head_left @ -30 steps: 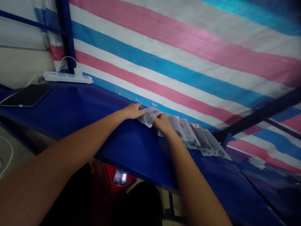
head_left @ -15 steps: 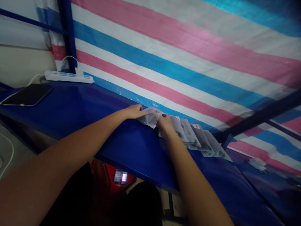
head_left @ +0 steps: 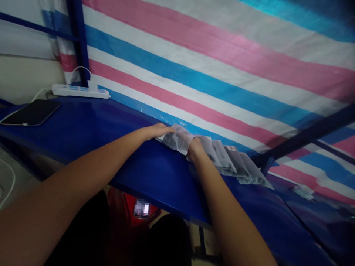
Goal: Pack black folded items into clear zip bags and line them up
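A: Pouches (head_left: 233, 162), clear, dark contents, fanned on blue table (head_left: 83, 129) by striped tarp (head_left: 222, 66)?
B: Yes. Left hand (head_left: 158, 131) pinches end pouch (head_left: 174, 139); right hand (head_left: 194, 146) mostly hidden beneath it, grip unclear.

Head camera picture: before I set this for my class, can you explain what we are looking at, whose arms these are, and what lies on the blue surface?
The picture comes from a camera worn on a person's head, looking forward and down, so both bare arms belong to the wearer. The left hand and the right hand meet at a clear plastic packet with something dark inside. The packet covers most of the right hand, so its grip cannot be seen. To the right, a row of similar packets overlaps on the blue table. Far left lie a dark tablet and a white power strip. A striped tarpaulin hangs behind.
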Demonstrator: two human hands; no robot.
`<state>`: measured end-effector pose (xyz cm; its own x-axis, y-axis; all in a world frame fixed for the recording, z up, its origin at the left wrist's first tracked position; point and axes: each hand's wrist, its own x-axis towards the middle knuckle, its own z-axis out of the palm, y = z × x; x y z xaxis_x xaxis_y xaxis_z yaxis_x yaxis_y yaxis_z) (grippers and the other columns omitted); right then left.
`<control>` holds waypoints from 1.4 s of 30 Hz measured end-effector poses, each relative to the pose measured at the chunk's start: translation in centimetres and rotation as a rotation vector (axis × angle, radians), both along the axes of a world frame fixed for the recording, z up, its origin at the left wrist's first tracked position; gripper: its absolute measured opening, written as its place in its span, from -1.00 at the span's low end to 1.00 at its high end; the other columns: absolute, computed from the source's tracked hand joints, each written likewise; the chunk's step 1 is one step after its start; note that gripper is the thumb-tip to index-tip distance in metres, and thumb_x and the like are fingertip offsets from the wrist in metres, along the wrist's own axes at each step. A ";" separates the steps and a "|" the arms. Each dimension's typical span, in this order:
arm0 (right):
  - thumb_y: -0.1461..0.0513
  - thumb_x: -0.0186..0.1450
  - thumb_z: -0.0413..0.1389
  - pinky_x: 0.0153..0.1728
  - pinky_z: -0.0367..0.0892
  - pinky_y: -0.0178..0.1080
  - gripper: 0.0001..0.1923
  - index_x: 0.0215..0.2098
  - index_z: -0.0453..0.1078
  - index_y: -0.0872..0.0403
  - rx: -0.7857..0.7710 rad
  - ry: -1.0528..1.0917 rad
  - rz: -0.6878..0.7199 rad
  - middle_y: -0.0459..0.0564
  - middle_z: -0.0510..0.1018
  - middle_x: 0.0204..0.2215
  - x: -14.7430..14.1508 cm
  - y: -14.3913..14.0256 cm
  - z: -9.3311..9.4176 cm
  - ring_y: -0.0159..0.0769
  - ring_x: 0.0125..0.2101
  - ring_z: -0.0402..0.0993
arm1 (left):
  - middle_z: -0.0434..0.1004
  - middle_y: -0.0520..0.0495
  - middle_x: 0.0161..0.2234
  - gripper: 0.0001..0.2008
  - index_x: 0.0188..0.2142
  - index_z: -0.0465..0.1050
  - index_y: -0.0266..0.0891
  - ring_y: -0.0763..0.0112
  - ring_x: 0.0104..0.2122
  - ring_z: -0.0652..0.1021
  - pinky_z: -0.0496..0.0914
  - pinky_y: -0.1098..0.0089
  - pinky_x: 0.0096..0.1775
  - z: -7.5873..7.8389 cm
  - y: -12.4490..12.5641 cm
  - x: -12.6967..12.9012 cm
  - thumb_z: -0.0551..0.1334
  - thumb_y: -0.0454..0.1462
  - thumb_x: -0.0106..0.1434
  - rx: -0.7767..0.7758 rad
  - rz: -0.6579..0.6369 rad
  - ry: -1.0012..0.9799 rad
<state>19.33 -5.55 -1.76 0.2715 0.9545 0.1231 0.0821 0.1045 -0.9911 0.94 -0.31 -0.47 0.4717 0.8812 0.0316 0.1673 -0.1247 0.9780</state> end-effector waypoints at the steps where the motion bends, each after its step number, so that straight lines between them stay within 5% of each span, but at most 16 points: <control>1: 0.08 0.00 0.40 -0.22 0.54 0.00 -0.57 -0.20 0.53 0.06 0.013 0.016 0.006 0.08 0.64 -0.23 -0.1 0.1 0.0 -0.04 -0.27 0.60 | 0.64 -0.19 -0.30 -0.58 -0.33 0.61 -0.20 0.07 -0.24 0.59 0.43 0.25 -0.28 0.1 -0.1 0.0 0.38 0.08 0.00 -0.026 0.001 -0.023; 7: 0.05 -0.03 0.42 -0.07 0.48 0.02 -0.42 -0.08 0.50 0.08 0.126 -0.075 -0.044 0.08 0.62 -0.13 -0.7 0.0 0.5 -0.05 -0.15 0.58 | 0.61 -0.26 -0.10 -0.43 -0.13 0.56 -0.20 0.01 -0.15 0.60 0.49 0.19 -0.22 0.3 -0.5 0.2 0.45 0.07 -0.06 -0.072 0.000 -0.074; 15: 0.09 0.01 0.39 0.00 0.46 -0.03 -0.45 -0.04 0.48 0.01 0.197 -0.013 0.029 0.00 0.60 -0.07 -0.6 0.2 0.7 -0.12 -0.07 0.54 | 0.59 -0.25 -0.12 -0.47 -0.11 0.52 -0.19 0.05 -0.12 0.59 0.48 0.19 -0.15 0.2 -0.5 0.9 0.47 -0.01 -0.03 -0.024 0.050 -0.198; 23: 0.18 0.11 0.33 -0.21 0.50 -0.25 -0.59 -0.08 0.46 0.09 0.065 0.169 0.040 -0.01 0.61 -0.21 -1.3 -0.6 1.9 -0.23 -0.20 0.56 | 0.57 -0.23 -0.08 -0.47 -0.09 0.50 -0.18 0.11 -0.12 0.58 0.48 0.20 -0.15 0.0 -0.3 1.2 0.45 -0.01 0.00 0.048 0.081 -0.236; 42: 0.11 0.14 0.31 -0.28 0.54 -0.22 -0.64 -0.11 0.47 0.00 0.061 0.242 0.347 -0.04 0.62 -0.29 -2.2 -1.6 2.3 -0.20 -0.23 0.59 | 0.61 -0.16 -0.08 -0.61 -0.11 0.53 -0.15 0.17 -0.10 0.58 0.45 0.31 -0.16 -0.5 -0.6 2.0 0.27 0.05 0.23 0.098 0.010 -0.293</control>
<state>17.09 -7.19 0.58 -0.0362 0.9873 0.1544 -0.2021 0.1441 -0.9687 2.92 -0.91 -0.95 0.4216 0.8716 0.2501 -0.1182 -0.2207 0.9682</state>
